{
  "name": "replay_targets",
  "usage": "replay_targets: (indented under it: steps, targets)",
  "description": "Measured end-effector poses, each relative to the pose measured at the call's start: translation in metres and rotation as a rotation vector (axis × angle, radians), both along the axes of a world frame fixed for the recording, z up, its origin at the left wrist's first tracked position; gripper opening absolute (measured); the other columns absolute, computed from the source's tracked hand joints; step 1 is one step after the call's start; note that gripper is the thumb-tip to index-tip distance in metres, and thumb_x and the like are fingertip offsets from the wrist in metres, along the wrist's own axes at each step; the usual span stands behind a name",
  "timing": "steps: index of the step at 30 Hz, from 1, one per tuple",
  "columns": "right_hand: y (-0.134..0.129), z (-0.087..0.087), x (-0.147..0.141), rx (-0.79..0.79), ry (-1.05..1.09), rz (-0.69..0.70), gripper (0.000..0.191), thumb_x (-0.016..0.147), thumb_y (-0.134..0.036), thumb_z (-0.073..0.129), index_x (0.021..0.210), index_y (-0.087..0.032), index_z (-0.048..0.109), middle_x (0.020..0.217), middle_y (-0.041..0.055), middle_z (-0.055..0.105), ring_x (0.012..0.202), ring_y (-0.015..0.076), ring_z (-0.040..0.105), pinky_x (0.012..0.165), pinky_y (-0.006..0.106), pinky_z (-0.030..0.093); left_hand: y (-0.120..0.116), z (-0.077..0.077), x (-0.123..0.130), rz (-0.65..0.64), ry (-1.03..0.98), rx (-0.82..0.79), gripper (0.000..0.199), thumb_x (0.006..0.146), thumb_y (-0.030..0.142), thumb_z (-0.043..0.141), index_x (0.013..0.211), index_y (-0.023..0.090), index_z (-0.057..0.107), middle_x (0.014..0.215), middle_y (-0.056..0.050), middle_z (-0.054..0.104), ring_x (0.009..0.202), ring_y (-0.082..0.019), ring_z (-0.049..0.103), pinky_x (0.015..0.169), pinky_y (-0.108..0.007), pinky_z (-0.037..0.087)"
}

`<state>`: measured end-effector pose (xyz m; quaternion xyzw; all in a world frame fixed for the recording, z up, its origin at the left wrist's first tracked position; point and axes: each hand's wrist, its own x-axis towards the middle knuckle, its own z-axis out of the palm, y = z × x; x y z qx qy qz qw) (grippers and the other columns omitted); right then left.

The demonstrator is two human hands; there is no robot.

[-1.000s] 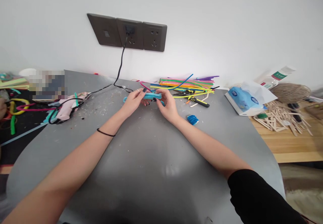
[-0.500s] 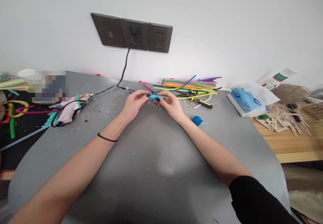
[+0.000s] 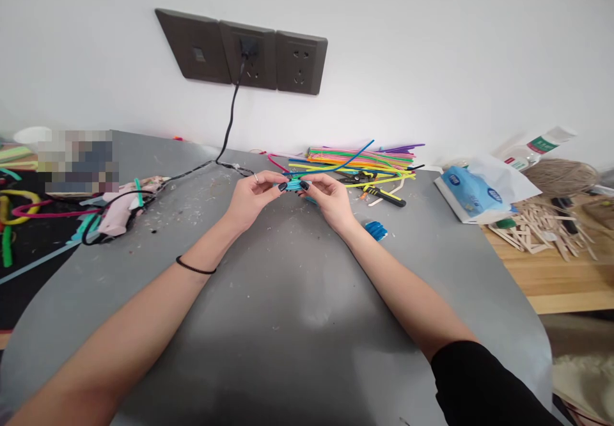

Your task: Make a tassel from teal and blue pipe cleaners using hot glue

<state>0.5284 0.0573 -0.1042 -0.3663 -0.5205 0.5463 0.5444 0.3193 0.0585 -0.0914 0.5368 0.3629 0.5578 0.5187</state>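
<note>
Light-blue bundle (image 3: 293, 185), head view: fuzzy stems, held between both hands above the far half of the grey tabletop (image 3: 268, 323), near the middle. Left hand (image 3: 249, 201) pinches its left end, thumb on the near side; right hand (image 3: 330, 201) pinches the right end the same way. Fingers behind it partly hidden. Table surface smooth, dull-shining, edge rounded at both sides; pale crumbs and fibres scattered over it, thickest at left. White wall (image 3: 432, 48) rises behind, bearing a row of three dark socket plates (image 3: 259, 55); black plug (image 3: 248, 47) in the middle one, its cord (image 3: 231, 116) dropping to the tabletop. Pink tool (image 3: 115, 217) lies at the table's left, loose cord about it; past it a black mat (image 3: 29, 253) with coloured stems. Beyond the right hand, along the wall, a heap of coloured stems (image 3: 362, 156), with black-and-yellow pliers (image 3: 384, 196) just in front. Dark-blue coil (image 3: 376, 230) nearer, beside the right forearm. Tissue pack (image 3: 472, 190) at the table's right edge. Wooden surface (image 3: 556, 288) adjoins there: loose flat sticks (image 3: 532, 229), twine ball (image 3: 559, 176), clear bottle (image 3: 540, 148) tilted.
</note>
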Motion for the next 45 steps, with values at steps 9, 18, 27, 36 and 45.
replay_targets:
  steps: [9, 18, 27, 36, 45]
  targets:
    - [-0.0004, 0.001, 0.0009, 0.013, -0.031, -0.023, 0.058, 0.071, -0.072, 0.095, 0.1, -0.024, 0.08, 0.097, 0.0046, 0.084, 0.09, 0.0239, 0.081, 0.093, 0.043, 0.069, 0.0008, 0.0, -0.0005, -0.021, 0.067, 0.072, 0.044, 0.071, 0.06, 0.099, 0.09, 0.022, 0.087, 0.104, -0.011, 0.082, 0.102, -0.027, 0.075, 0.095, -0.042, 0.061]
    - [-0.001, 0.0031, 0.0001, 0.028, -0.042, -0.044, 0.059, 0.069, -0.073, 0.095, 0.098, -0.024, 0.079, 0.093, 0.0047, 0.084, 0.086, 0.0238, 0.08, 0.089, 0.043, 0.07, -0.0027, 0.0028, -0.0002, 0.006, 0.171, 0.17, 0.048, 0.079, 0.067, 0.093, 0.092, 0.022, 0.086, 0.108, -0.013, 0.083, 0.106, -0.027, 0.077, 0.1, -0.045, 0.062]
    - [0.0016, 0.0034, 0.0022, -0.001, -0.028, -0.053, 0.061, 0.064, -0.073, 0.097, 0.094, -0.023, 0.081, 0.091, 0.0042, 0.085, 0.081, 0.0226, 0.081, 0.084, 0.04, 0.07, -0.0035, 0.0042, -0.0014, -0.013, 0.137, 0.109, 0.048, 0.071, 0.066, 0.099, 0.091, 0.023, 0.09, 0.108, -0.013, 0.087, 0.106, -0.03, 0.08, 0.103, -0.05, 0.063]
    - [0.0044, 0.0003, 0.0032, -0.017, -0.045, -0.063, 0.05, 0.07, -0.063, 0.097, 0.091, -0.021, 0.08, 0.089, 0.0055, 0.083, 0.083, 0.0229, 0.081, 0.083, 0.041, 0.07, -0.005, 0.0061, 0.0007, 0.003, 0.132, 0.067, 0.049, 0.067, 0.067, 0.1, 0.087, 0.022, 0.089, 0.105, -0.014, 0.087, 0.103, -0.031, 0.08, 0.102, -0.05, 0.063]
    - [0.0063, 0.0046, 0.0028, -0.035, 0.014, -0.065, 0.039, 0.067, -0.051, 0.099, 0.081, -0.021, 0.079, 0.078, 0.0027, 0.081, 0.071, 0.02, 0.078, 0.074, 0.036, 0.069, -0.0029, 0.0059, 0.0014, -0.026, 0.127, 0.052, 0.051, 0.067, 0.067, 0.1, 0.087, 0.022, 0.089, 0.106, -0.014, 0.087, 0.104, -0.032, 0.08, 0.103, -0.051, 0.063]
